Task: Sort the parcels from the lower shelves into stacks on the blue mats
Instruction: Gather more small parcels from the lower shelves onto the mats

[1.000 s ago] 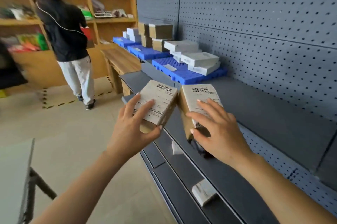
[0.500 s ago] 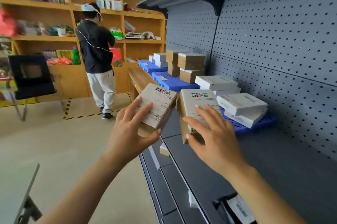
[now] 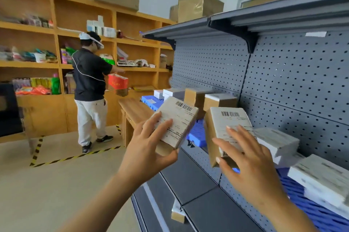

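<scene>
A grey shelf [image 3: 188, 173] runs along a pegboard [image 3: 283, 84]. Three blue mats lie on it in a row. The near mat [image 3: 311, 211] bears white parcels [image 3: 321, 180], the middle mat [image 3: 196, 133] brown parcels [image 3: 219, 102], and the far mat [image 3: 151, 102] small white parcels [image 3: 170, 92]. On the lower shelf [image 3: 211, 212] one parcel [image 3: 177, 214] sits at the front edge.

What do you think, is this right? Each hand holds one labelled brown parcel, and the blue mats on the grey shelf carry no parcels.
Not quite. The head view shows the blue mats carrying stacks: white parcels nearby, brown boxes further back. The rest stands: the left hand holds the left parcel, the right hand the right parcel.
</scene>
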`<state>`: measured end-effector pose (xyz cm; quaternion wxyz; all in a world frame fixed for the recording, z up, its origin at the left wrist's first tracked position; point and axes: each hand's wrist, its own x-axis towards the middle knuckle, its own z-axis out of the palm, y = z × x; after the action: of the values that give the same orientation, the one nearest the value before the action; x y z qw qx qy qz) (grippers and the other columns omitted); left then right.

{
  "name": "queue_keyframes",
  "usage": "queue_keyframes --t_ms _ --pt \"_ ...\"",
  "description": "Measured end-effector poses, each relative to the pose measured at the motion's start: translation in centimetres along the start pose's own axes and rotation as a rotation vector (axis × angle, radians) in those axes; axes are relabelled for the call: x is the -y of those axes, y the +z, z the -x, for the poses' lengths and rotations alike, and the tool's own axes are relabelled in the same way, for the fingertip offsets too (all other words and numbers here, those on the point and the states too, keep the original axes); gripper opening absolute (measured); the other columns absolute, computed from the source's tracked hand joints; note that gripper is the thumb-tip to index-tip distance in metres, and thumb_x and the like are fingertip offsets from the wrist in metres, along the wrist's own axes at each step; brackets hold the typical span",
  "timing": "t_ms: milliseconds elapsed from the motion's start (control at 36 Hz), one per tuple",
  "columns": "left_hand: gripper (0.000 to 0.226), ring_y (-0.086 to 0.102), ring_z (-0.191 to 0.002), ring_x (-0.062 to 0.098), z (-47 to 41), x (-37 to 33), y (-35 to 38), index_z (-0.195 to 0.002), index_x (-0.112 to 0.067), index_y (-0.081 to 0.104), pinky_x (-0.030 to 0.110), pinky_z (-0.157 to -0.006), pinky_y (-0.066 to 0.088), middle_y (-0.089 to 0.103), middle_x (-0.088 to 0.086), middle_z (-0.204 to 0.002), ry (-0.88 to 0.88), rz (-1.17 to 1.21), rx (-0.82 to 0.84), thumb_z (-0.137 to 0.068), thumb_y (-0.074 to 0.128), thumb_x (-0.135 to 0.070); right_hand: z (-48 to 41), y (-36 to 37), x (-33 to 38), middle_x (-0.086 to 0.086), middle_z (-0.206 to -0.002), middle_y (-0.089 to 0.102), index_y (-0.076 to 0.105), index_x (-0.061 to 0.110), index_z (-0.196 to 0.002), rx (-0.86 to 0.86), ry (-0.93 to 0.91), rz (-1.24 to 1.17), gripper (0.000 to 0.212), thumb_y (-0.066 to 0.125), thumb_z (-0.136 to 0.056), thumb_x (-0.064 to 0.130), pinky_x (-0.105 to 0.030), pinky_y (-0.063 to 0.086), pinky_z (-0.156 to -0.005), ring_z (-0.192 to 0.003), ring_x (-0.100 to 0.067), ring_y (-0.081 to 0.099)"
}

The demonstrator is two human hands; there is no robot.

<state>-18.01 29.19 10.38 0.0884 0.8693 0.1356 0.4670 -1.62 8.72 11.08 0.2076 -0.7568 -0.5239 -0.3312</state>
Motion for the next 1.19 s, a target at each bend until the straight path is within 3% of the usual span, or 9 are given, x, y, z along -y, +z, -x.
queue_keyframes --t_ms 139,306,500,667,917,1083,1194 --pt "0.071 0.042 -0.129 0.032 -4.4 4.6 2.1 -0.136 -0.032 0.047 0.050 -0.099 0.043 0.036 0.001 -0.150 0.014 0.042 0.025 -0.073 0.062 -0.062 -4.0 2.5 -0.3 -0.001 -0.141 0.048 0.052 0.039 -0.125 -0.030 0.042 0.065 0.040 0.043 -0.086 0.044 -0.050 0.044 -0.085 -0.136 -0.023 0.035" --pt "0.071 0.046 -0.121 0.033 -9.7 7.5 5.4 -0.134 -0.029 0.052 0.034 -0.096 0.034 0.038 0.003 -0.149 0.060 0.118 0.020 -0.071 0.062 -0.059 -8.7 5.3 -1.7 -0.001 -0.139 0.051 0.058 0.036 -0.122 -0.072 0.047 0.151 0.041 0.043 -0.085 0.043 -0.048 0.045 -0.080 -0.134 -0.022 0.035" --pt "0.071 0.043 -0.126 0.031 -15.8 10.9 9.2 -0.136 -0.032 0.049 0.032 -0.097 0.031 0.034 -0.002 -0.151 0.115 0.138 0.000 -0.070 0.060 -0.058 -14.1 7.5 -4.9 -0.001 -0.142 0.047 0.054 0.038 -0.126 -0.101 0.070 0.256 0.043 0.041 -0.085 0.045 -0.052 0.044 -0.087 -0.137 -0.022 0.031" --pt "0.069 0.042 -0.125 0.027 -19.2 13.5 11.9 -0.135 -0.033 0.048 0.034 -0.099 0.032 0.035 -0.002 -0.149 0.171 0.185 -0.040 -0.072 0.060 -0.058 -17.6 9.1 -6.9 -0.002 -0.142 0.047 0.047 0.039 -0.126 -0.137 0.085 0.322 0.040 0.038 -0.088 0.046 -0.056 0.045 -0.083 -0.136 -0.024 0.032" --pt "0.066 0.042 -0.125 0.025 -25.7 16.1 16.6 -0.134 -0.032 0.046 0.034 -0.097 0.034 0.036 -0.002 -0.148 0.249 0.309 -0.054 -0.074 0.062 -0.055 -21.6 12.1 -9.1 -0.003 -0.142 0.048 0.054 0.036 -0.125 -0.123 0.137 0.428 0.041 0.038 -0.089 0.046 -0.057 0.047 -0.081 -0.136 -0.026 0.034" --pt "0.066 0.041 -0.125 0.024 -29.5 18.5 19.6 -0.135 -0.034 0.048 0.034 -0.097 0.035 0.033 -0.002 -0.150 0.325 0.357 -0.010 -0.076 0.060 -0.061 -24.2 14.3 -10.2 -0.001 -0.143 0.047 0.048 0.040 -0.130 -0.076 0.234 0.534 0.043 0.026 -0.095 0.051 -0.052 0.049 -0.079 -0.136 -0.023 0.032" --pt "0.066 0.042 -0.126 0.024 -32.3 20.2 21.1 -0.135 -0.034 0.049 0.034 -0.097 0.035 0.035 -0.001 -0.149 0.365 0.397 0.000 -0.075 0.061 -0.060 -26.2 15.2 -10.8 0.000 -0.140 0.051 0.050 0.040 -0.129 -0.044 0.310 0.602 0.042 0.035 -0.090 0.049 -0.050 0.051 -0.076 -0.134 -0.022 0.034"
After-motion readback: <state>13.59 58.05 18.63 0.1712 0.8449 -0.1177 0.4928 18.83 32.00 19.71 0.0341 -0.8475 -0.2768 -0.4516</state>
